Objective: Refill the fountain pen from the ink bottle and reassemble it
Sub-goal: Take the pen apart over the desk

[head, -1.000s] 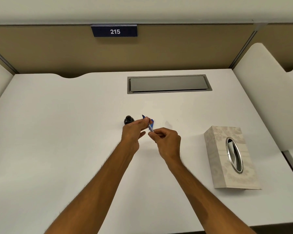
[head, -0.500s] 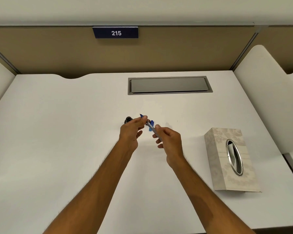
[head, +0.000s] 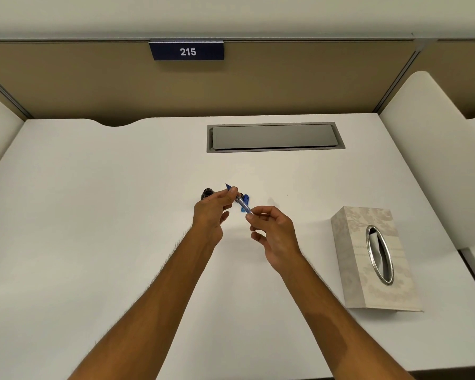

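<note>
My left hand (head: 211, 212) pinches the front section of a blue fountain pen (head: 240, 202), whose nib points up and away at the far left. The pen's clear converter end slants down to the right, where my right hand (head: 272, 229) grips it between thumb and fingertips. A small dark ink bottle (head: 206, 193) stands on the white desk (head: 93, 215) just behind my left hand, partly hidden by it. Another blue pen part (head: 247, 198) lies on the desk behind the held pen, mostly covered.
A patterned tissue box (head: 368, 259) with an oval metal opening lies to the right. A grey cable hatch (head: 274, 137) is set into the desk's far side. White dividers flank the desk; a tan panel with a "215" sign (head: 187, 51) rises behind.
My right hand has slid back along the pen toward its rear end, and its fingers have spread. My left hand keeps its pinch on the front section.
</note>
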